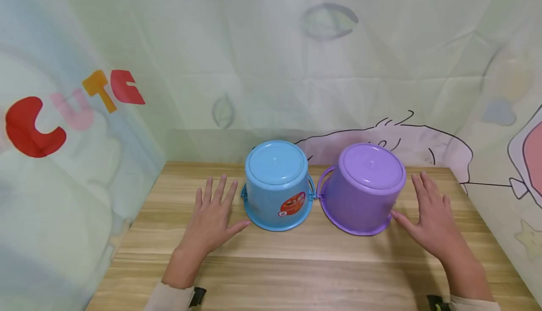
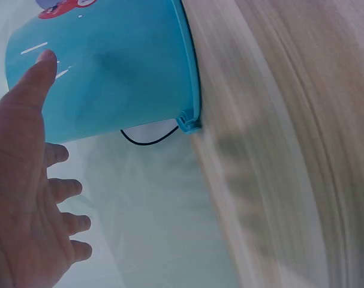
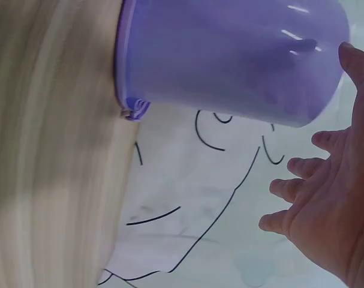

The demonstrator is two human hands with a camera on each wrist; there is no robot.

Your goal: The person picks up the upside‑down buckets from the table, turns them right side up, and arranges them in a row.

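Two buckets stand upside down side by side: a blue one point(image 1: 271, 198) with a red sticker, and a purple one point(image 1: 360, 203) to its right. Their handles meet or nearly meet between them. My left hand point(image 1: 211, 219), fingers spread, is just left of the blue bucket; in the left wrist view the hand point(image 2: 26, 180) holds nothing beside the blue bucket point(image 2: 122, 72). My right hand point(image 1: 436, 221) is spread at the purple bucket's right side, the thumb close to its rim; whether they touch I cannot tell. The right wrist view shows that hand point(image 3: 331, 198) empty near the purple bucket point(image 3: 229, 54).
Both buckets are on a wooden table point(image 1: 296, 278), toward its back edge. Behind and at both sides hangs a pale printed cloth point(image 1: 262, 66) with coloured letters at the left and a line drawing behind the purple bucket.
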